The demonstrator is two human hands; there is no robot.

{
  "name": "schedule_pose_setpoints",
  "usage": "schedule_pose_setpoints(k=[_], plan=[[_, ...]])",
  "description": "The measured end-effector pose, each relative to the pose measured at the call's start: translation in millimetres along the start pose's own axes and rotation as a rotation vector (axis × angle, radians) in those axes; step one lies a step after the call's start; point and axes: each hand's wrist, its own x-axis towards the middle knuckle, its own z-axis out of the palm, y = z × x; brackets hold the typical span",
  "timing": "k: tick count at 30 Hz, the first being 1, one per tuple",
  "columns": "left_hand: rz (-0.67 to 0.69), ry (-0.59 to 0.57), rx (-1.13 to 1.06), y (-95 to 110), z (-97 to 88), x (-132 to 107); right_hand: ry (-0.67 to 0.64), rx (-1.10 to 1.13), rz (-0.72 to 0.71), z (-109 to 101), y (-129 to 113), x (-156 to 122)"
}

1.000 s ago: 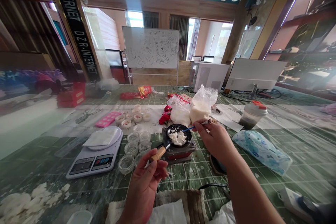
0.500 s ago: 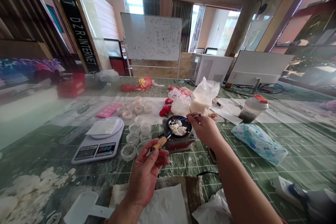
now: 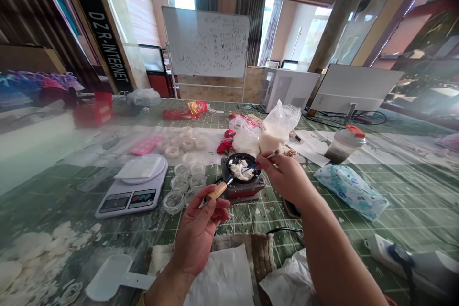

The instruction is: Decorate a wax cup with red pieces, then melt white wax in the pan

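Observation:
A small black pan (image 3: 241, 161) holding white wax chunks (image 3: 241, 169) sits on a little red-edged heater (image 3: 244, 189). My left hand (image 3: 201, 234) pinches the pan's wooden handle (image 3: 217, 191) at its near end. My right hand (image 3: 287, 177) is closed on a thin stick (image 3: 258, 163) whose blue tip reaches into the chunks. Two plastic bags of white flakes (image 3: 272, 134) stand just behind the pan.
A white kitchen scale (image 3: 132, 186) and several small clear cups (image 3: 181, 184) lie left of the pan. A lidded cup (image 3: 344, 145) and a blue tissue pack (image 3: 349, 190) are on the right. White crumbs (image 3: 28, 253) cover the near left; a white scoop (image 3: 107, 279) and cloth (image 3: 229, 277) lie near me.
The view has tilted slightly downward. My right hand has pushed the stick deeper into the wax chunks. My left hand keeps its hold on the handle.

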Motion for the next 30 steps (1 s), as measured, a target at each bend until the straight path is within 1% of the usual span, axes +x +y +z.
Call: schedule_pose_setpoints(k=[2, 6, 10, 14, 16, 18, 20, 23, 25, 28, 30], plan=[[0.005, -0.001, 0.002, 0, -0.1, 0, -0.004, -0.017, -0.005, -1, 1, -1], [0.001, -0.01, 0.007, -1, -0.4, -1, 0.072, -0.016, 0.018, -7, 2, -2], [0.002, -0.007, 0.013, -1, -0.6, -2, 0.038, -0.074, 0.041, -8, 2, -3], [-0.001, -0.008, 0.011, -1, -0.1, -1, 0.121, -0.058, 0.029, -8, 2, -2], [-0.002, -0.002, 0.013, -1, 0.3, -1, 0.114, -0.055, 0.03, -9, 5, -1], [-0.001, 0.004, 0.016, -1, 0.5, -1, 0.096, -0.055, 0.061, -10, 10, 1], [0.001, 0.007, 0.018, -1, 0.2, 0, 0.113, 0.023, 0.106, -11, 16, 5], [-0.001, 0.013, 0.022, -1, -1.0, 0, 0.178, 0.288, 0.167, -8, 28, 13], [-0.004, 0.016, 0.025, -1, -1.7, 0, 0.19, 0.434, 0.223, -5, 38, 20], [0.009, 0.018, 0.031, -1, -1.7, 0, 0.203, 0.482, 0.321, -2, 57, 29], [0.018, 0.015, 0.032, -1, -1.2, 0, 0.257, 0.481, 0.363, -5, 68, 32]])
